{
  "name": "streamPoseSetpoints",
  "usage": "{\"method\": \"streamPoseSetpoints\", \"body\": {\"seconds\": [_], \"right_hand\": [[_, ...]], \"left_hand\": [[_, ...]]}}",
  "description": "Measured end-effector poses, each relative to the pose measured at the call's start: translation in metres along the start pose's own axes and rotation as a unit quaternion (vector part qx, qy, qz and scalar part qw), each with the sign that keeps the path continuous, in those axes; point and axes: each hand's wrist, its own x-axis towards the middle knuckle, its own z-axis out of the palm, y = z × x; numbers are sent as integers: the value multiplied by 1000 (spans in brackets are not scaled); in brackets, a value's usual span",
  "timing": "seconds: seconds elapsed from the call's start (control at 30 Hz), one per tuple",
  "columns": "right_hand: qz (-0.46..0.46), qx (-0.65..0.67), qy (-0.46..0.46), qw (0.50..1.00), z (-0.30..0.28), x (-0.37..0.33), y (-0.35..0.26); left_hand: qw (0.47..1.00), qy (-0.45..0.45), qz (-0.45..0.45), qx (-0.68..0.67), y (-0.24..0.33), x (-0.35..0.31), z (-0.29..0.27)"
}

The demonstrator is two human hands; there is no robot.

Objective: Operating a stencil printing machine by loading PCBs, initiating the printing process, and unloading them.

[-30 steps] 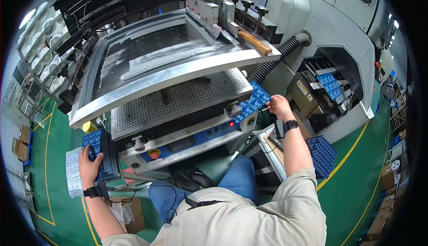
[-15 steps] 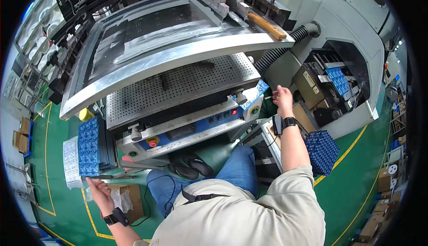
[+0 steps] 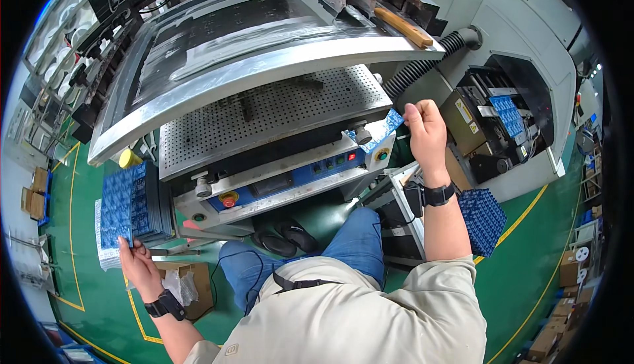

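My left hand [image 3: 140, 268] pinches the lower edge of a blue printed circuit board panel [image 3: 116, 209]. That panel stands slightly apart from an upright stack of similar blue panels [image 3: 148, 202] left of the printer. On the other side, my right hand [image 3: 428, 130] has its thumb and fingers closed at the right end of another blue circuit board panel [image 3: 394, 122], which lies across the printer's front right corner. The perforated metal table [image 3: 277, 116] sits under a raised metal-framed stencil [image 3: 264, 67] smeared with grey paste.
A wooden-handled spatula [image 3: 404, 27] rests on the frame's right. The blue control panel [image 3: 284, 182] faces me. At right, an open machine [image 3: 508, 90] holds a blue panel, and a blue stack [image 3: 481, 222] stands beside the cart. A cardboard box [image 3: 198, 291] sits at lower left.
My left hand has drawn a panel leftward off the stack. My right hand has risen and closed at the end of the panel on the printer's corner. The view has shifted slightly.
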Motion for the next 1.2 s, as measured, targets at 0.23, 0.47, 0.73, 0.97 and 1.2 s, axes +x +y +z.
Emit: {"method": "streamPoseSetpoints", "body": {"seconds": [0.23, 0.47, 0.73, 0.97, 1.2], "right_hand": [[-107, -12, -51, 993, 66, 17, -55], [-298, -161, -66, 939, 125, 38, -56], [-247, -233, -90, 936, 144, 34, -49], [-240, -253, -129, 928, 143, 33, -56], [-250, -268, -156, 917, 143, 35, -54]], "left_hand": [[989, -147, -32, 9, 54, -13, 103], [939, -319, -112, 55, 33, -2, 229], [850, -500, -58, 157, -8, 42, 308], [712, -392, 384, 439, -20, 90, 292], [678, -389, 351, 516, -40, 94, 297]]}}
